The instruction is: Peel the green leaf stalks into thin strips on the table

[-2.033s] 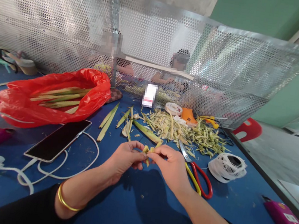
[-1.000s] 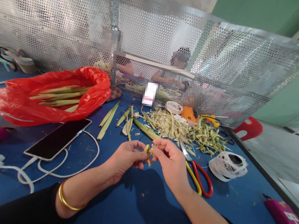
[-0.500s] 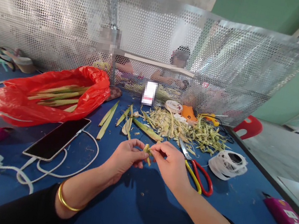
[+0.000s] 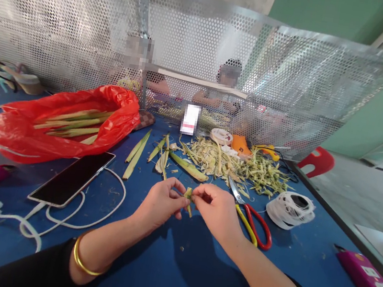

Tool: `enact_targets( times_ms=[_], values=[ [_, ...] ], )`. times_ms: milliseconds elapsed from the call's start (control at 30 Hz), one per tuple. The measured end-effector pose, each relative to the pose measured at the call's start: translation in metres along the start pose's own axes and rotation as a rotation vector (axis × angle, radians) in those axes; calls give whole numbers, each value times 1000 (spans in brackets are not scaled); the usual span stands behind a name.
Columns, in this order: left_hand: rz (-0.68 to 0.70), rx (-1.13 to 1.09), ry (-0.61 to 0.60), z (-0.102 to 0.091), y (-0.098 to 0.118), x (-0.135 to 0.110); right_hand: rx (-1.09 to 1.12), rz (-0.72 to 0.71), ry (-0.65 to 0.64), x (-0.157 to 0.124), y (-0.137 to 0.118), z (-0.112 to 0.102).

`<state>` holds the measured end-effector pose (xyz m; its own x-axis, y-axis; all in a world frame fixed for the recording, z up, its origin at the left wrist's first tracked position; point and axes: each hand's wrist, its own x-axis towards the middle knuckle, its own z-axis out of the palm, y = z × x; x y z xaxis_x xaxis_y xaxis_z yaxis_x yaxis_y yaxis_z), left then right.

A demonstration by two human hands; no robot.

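Pinched in my left hand [image 4: 163, 200] is a small knotted piece of yellow-green leaf [image 4: 188, 193], with a short tail pointing down toward the table. My right hand [image 4: 217, 210] closes thumb and forefinger on the right side of the same piece. Both hands are held over the blue table in front of me. Beyond them lie a long green leaf [image 4: 189, 166], some narrower leaves [image 4: 136, 155] and a heap of pale leaf strips [image 4: 213, 156]. Scissors with red and yellow handles [image 4: 260, 226] rest beside my right wrist, blades partly open.
On the left, a red plastic bag [image 4: 16, 123] holds long leaves, with a phone [image 4: 71, 178] on a white cable nearby. A roll of white ribbon [image 4: 290, 210] and a purple power strip [image 4: 366, 280] are on the right. Behind stands a perforated metal screen [image 4: 194, 32], with people beyond.
My fingers have shifted slightly around the leaf piece, and its tail now shows more below them. The whole view has moved a little; the things on the table stay in place.
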<state>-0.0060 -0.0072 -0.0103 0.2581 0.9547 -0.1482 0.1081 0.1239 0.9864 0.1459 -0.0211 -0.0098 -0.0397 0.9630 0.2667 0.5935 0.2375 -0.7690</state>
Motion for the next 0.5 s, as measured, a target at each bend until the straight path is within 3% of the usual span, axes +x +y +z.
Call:
enact_targets(
  times_ms=[233,400,500],
  values=[
    [72,107,-38,-2,-11,4,147,101,-65,2,3,1],
    [88,91,-86,-3,-17,6,277,130,-215,6,3,-2],
    [101,194,-87,-4,-17,5,323,147,-290,5,0,-4]
  ],
)
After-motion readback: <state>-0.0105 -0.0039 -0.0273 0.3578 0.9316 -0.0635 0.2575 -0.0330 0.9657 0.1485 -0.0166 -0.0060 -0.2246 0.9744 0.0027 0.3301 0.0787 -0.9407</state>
